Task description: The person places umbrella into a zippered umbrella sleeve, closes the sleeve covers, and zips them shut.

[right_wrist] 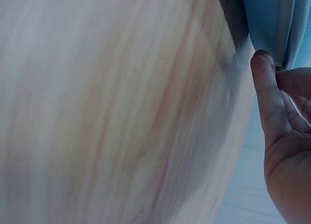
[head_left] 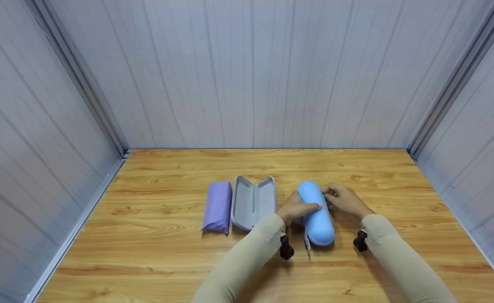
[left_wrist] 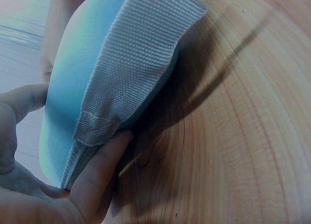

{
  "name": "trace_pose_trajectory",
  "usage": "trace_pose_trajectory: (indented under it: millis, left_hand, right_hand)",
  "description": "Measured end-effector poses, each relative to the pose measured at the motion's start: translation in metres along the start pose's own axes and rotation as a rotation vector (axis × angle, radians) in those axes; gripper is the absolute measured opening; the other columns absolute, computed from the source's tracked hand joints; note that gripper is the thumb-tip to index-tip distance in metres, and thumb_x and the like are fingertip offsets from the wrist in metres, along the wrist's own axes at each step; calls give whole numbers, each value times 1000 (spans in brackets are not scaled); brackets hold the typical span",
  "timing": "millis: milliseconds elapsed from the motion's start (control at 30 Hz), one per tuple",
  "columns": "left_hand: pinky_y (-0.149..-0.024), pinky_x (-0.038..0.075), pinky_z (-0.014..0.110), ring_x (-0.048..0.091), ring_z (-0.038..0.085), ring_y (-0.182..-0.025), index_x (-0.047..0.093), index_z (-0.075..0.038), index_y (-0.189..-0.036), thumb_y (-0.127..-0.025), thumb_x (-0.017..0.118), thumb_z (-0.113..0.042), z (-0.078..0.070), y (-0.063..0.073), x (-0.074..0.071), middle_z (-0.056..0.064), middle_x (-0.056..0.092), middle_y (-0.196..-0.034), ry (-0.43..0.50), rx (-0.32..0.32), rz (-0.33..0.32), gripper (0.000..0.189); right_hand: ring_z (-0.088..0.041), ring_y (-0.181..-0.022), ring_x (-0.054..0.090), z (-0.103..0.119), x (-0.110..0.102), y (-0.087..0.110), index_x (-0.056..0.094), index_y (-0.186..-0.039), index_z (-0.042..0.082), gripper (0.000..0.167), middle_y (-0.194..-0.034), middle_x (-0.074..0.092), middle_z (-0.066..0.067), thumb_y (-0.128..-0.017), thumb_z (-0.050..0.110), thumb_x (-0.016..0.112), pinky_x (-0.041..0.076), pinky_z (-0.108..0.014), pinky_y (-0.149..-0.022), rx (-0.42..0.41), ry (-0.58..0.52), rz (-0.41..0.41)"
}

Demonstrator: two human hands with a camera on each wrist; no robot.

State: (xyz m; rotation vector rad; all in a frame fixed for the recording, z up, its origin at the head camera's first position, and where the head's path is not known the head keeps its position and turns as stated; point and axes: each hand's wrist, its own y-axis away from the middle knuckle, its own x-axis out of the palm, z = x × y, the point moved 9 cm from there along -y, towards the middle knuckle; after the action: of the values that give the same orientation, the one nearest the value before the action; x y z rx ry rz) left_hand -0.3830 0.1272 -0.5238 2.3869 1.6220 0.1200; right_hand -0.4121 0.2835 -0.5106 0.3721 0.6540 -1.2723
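A light blue zippered hard case, like a glasses case point(head_left: 319, 229), stands slightly tilted on the wooden table between both hands. My left hand point(head_left: 294, 209) grips it from the left, thumb over the top and fingers low on its side. A grey woven strap point(left_wrist: 138, 54) hangs at the near end in the left wrist view. On the case's right side, my right hand point(head_left: 344, 200) has thumb and fingers pinched together at the zipper seam point(right_wrist: 285, 27). What sits between those fingertips is mostly hidden; a small dark bit of the zipper pull point(right_wrist: 278, 68) shows there.
Left of the blue case lies a grey glasses case point(head_left: 265, 200), spread wide with its lining up. Beside that is a purple soft pouch point(head_left: 217, 206). Pale panel walls point(head_left: 247, 84) enclose the wooden table point(head_left: 154, 261) at the back and both sides.
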Motion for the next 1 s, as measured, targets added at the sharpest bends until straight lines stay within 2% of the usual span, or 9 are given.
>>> trace_pose_trajectory:
  millis: [233,633,800,1000]
  left_hand:
    - [-90,51,59,56,38,-117,30,-4,-153,-83,80,-19,1,0,-1,20,53,-132,-2,-4,-13,87]
    - [-94,49,57,54,38,-118,30,-3,-152,-83,79,-17,-2,-1,1,20,52,-133,-11,22,0,86]
    - [-87,51,62,55,40,-118,26,-4,-154,-85,78,-21,0,-2,1,21,50,-134,-21,0,7,89]
    - [-84,52,62,56,39,-116,29,-4,-153,-84,79,-21,0,-1,1,20,52,-132,-23,5,9,86]
  right_hand:
    - [-28,-89,67,5,-1,4,68,-101,3,9,-97,69,-13,-98,1,60,59,-34,-71,-32,54,-7]
    - [-28,-87,68,9,-1,9,69,-102,1,9,-95,69,-12,-98,2,60,59,-36,-71,-28,46,11]
    - [-28,-86,68,9,0,14,68,-104,-1,11,-95,69,-12,-99,1,59,59,-36,-71,-27,48,35]
    - [-26,-82,69,10,0,19,69,-103,0,9,-93,70,-11,-98,0,61,59,-33,-69,-62,52,37]
